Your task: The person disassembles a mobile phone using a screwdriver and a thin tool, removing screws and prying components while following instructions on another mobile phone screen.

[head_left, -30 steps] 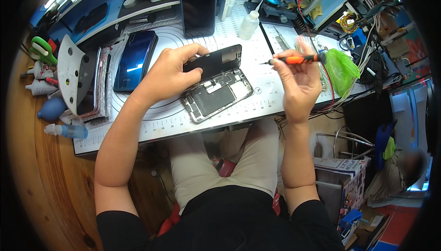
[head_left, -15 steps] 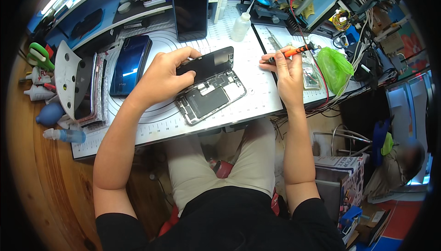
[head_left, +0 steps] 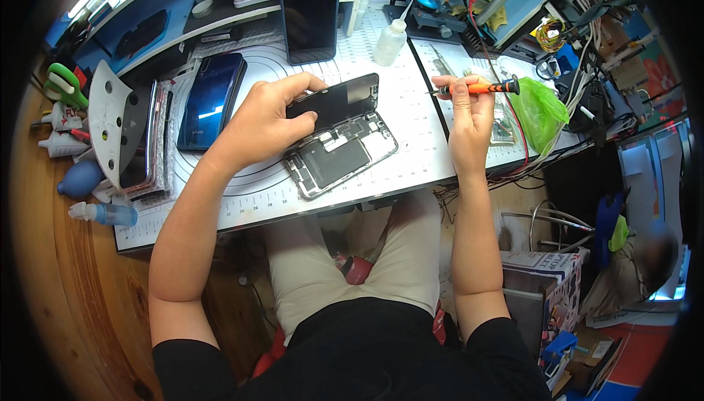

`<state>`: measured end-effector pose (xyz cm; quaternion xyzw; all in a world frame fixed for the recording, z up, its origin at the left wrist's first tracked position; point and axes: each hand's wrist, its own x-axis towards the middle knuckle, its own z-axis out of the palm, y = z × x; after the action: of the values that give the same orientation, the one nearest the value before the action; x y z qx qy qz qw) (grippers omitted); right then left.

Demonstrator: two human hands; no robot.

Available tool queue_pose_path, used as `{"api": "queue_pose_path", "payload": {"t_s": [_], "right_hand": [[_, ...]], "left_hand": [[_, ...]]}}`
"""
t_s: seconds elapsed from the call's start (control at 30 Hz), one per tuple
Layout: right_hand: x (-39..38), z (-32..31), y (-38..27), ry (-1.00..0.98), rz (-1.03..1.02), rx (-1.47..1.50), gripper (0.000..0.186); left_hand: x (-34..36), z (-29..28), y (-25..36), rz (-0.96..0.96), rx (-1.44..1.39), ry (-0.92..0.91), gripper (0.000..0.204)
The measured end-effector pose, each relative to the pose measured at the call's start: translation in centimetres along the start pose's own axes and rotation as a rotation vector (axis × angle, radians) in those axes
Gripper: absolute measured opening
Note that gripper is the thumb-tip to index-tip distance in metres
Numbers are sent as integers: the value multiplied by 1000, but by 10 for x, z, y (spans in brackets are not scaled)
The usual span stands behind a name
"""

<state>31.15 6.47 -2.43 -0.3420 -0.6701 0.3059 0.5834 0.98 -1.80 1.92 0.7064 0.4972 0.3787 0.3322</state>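
Opened flat smartphone, black and silver inside [head_left: 341, 160], lies on a white printed work mat [head_left: 414, 111], its glossy black screen panel [head_left: 343, 105] raised and pinched along one end by the left hand [head_left: 257, 116]. Well apart, the right hand [head_left: 469, 121] grips an orange-and-black pen-shaped screwdriver [head_left: 484, 89]. Probably light and stiff, with slippery, fragile glass, the phone is best held by its outer edges.

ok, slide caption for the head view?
Left hand holds the tilted-up screen of an opened phone; right hand holds an orange-and-black screwdriver clear of it.
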Motion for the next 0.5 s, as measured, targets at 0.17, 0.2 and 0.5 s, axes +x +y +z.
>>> {"api": "queue_pose_path", "payload": {"t_s": [0.17, 0.2, 0.5], "right_hand": [[-13, 25, -23, 8, -76, 98, 66], [-15, 32, -31, -6, -76, 137, 77], [-17, 54, -23, -155, -274, -16, 86]], "left_hand": [[1, 1, -3, -5, 6, -9, 29], [1, 0, -4, -13, 4, -12, 29], [2, 0, -1, -42, -9, -24, 30]]}}
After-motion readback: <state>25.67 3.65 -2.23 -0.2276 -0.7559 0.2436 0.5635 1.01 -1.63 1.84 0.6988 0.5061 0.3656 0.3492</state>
